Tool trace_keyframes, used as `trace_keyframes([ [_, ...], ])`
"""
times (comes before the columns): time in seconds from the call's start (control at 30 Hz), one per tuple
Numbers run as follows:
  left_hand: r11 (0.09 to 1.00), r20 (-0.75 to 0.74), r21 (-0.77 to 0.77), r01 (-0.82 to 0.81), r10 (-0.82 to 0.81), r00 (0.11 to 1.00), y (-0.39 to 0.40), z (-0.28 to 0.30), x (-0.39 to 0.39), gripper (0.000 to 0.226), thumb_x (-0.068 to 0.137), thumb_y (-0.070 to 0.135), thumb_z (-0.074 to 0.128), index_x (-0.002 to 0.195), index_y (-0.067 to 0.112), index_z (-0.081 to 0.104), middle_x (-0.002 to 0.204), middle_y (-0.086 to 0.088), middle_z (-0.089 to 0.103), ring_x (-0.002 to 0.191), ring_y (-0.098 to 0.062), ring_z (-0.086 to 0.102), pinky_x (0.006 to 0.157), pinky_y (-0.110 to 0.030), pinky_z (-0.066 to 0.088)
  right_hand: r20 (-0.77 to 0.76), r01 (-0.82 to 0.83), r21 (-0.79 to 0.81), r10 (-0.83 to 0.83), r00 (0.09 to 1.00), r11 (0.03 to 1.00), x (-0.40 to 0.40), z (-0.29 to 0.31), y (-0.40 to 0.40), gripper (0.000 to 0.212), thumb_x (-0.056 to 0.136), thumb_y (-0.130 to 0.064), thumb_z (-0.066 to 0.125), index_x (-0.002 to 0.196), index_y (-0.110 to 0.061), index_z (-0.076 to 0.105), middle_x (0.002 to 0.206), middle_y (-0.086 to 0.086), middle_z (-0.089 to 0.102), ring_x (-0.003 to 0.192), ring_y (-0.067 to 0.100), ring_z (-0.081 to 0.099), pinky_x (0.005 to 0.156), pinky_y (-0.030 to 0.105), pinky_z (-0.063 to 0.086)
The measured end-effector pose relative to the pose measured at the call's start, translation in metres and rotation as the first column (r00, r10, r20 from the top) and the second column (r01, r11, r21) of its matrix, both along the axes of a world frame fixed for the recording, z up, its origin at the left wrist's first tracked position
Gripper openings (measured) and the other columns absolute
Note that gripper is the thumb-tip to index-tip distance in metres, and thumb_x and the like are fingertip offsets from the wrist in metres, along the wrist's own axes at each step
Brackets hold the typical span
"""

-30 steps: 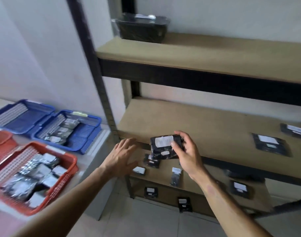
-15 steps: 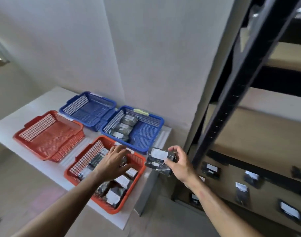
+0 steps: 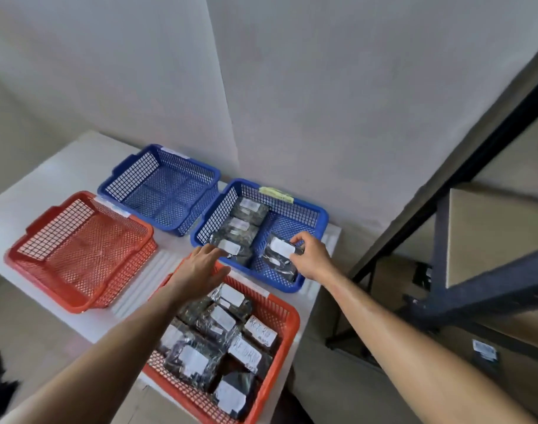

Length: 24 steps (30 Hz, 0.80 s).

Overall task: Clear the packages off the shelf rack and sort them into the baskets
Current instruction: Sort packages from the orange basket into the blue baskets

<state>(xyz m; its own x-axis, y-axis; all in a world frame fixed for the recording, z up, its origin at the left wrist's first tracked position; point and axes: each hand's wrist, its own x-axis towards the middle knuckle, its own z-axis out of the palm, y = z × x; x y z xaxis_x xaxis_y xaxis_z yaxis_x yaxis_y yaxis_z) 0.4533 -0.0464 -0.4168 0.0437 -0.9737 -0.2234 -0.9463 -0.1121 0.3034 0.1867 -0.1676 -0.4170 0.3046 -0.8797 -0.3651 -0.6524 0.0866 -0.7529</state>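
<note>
My right hand (image 3: 310, 255) pinches a black package with a white label (image 3: 278, 258), which lies low inside the right half of the near blue basket (image 3: 318, 217). Three similar packages (image 3: 240, 229) lie in that basket's left half. My left hand (image 3: 198, 269) hovers open, fingers spread, over the gap between this blue basket and the near red basket (image 3: 287, 319), which holds several labelled packages (image 3: 221, 322). The shelf rack (image 3: 488, 228) stands at the right, with one package (image 3: 485, 350) visible on a low shelf.
An empty blue basket (image 3: 160, 191) and an empty red basket (image 3: 78, 249) sit further left on the white table (image 3: 50, 182). The wall corner is right behind the baskets. The rack's dark upright post (image 3: 463, 175) slants close to the table's right edge.
My right hand carried the package from beside the rack post over into the near blue basket and lowered it. My left hand moved from over the red basket toward the blue one.
</note>
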Motion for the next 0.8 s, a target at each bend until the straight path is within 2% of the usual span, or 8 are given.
trace_keyframes([
  [0.1, 0.998, 0.016, 0.064, -0.026, 0.025, 1.0, -0.023, -0.012, 0.014, 0.046, 0.102, 0.048, 0.052, 0.14, 0.023, 0.055, 0.142, -0.003, 0.051, 0.13, -0.023, 0.048, 0.108, -0.046, 0.046, -0.135, -0.095, 0.074, 0.104, 0.985, 0.993, 0.021, -0.016, -0.019, 0.034, 0.086, -0.002, 0.057, 0.11, -0.027, 0.055, 0.107, 0.006, 0.062, 0.076, 0.022, 0.063, 0.051, 0.029, 0.046],
  [0.23, 0.993, 0.022, 0.121, -0.013, 0.01, 1.0, -0.041, -0.03, 0.022, 0.051, 0.101, 0.055, 0.049, 0.143, 0.026, 0.052, 0.15, 0.0, 0.045, 0.138, -0.021, 0.039, 0.117, -0.044, 0.037, -0.243, -0.138, 0.162, 0.175, 0.954, 0.977, 0.042, -0.039, -0.03, 0.046, 0.086, 0.006, 0.056, 0.12, -0.025, 0.052, 0.108, 0.003, 0.052, 0.072, 0.017, 0.056, 0.046, 0.028, 0.038],
  [0.4, 0.983, 0.055, 0.128, 0.135, -0.143, 0.988, -0.063, -0.056, 0.039, 0.055, 0.099, 0.063, 0.044, 0.143, 0.03, 0.051, 0.153, 0.0, 0.042, 0.145, -0.022, 0.032, 0.125, -0.049, 0.02, -0.308, -0.122, 0.23, 0.191, 0.932, 0.966, 0.061, -0.068, -0.034, 0.048, 0.086, 0.006, 0.056, 0.126, -0.019, 0.049, 0.118, 0.008, 0.057, 0.09, 0.022, 0.058, 0.063, 0.033, 0.044],
  [0.47, 0.972, 0.036, 0.138, 0.188, -0.195, 0.98, -0.067, -0.065, 0.051, 0.062, 0.098, 0.069, 0.034, 0.143, 0.03, 0.05, 0.154, -0.001, 0.042, 0.148, -0.023, 0.03, 0.126, -0.057, 0.013, -0.36, -0.124, 0.221, 0.199, 0.911, 0.967, 0.068, -0.077, -0.031, 0.044, 0.088, -0.002, 0.059, 0.128, -0.017, 0.051, 0.123, 0.01, 0.058, 0.101, 0.027, 0.059, 0.076, 0.037, 0.051],
  [0.57, 0.958, -0.015, 0.108, 0.265, -0.265, 0.964, -0.065, -0.075, 0.064, 0.076, 0.097, 0.072, 0.013, 0.144, 0.026, 0.051, 0.153, -0.002, 0.043, 0.149, -0.022, 0.029, 0.126, -0.062, 0.0, -0.429, -0.152, 0.165, 0.21, 0.879, 0.974, 0.074, -0.09, -0.023, 0.049, 0.092, -0.019, 0.066, 0.138, -0.014, 0.049, 0.132, 0.012, 0.046, 0.118, 0.032, 0.052, 0.095, 0.04, 0.05],
  [0.8, 0.901, 0.021, 0.056, 0.43, -0.432, 0.902, -0.058, -0.083, 0.076, 0.081, 0.097, 0.071, 0.012, 0.149, 0.02, 0.046, 0.145, -0.003, 0.052, 0.14, -0.024, 0.041, 0.123, -0.066, 0.007, -0.478, -0.095, 0.03, 0.098, 0.873, 0.995, 0.081, -0.104, -0.004, 0.051, 0.093, -0.021, 0.067, 0.14, -0.013, 0.049, 0.131, 0.013, 0.04, 0.119, 0.034, 0.045, 0.095, 0.045, 0.052],
])
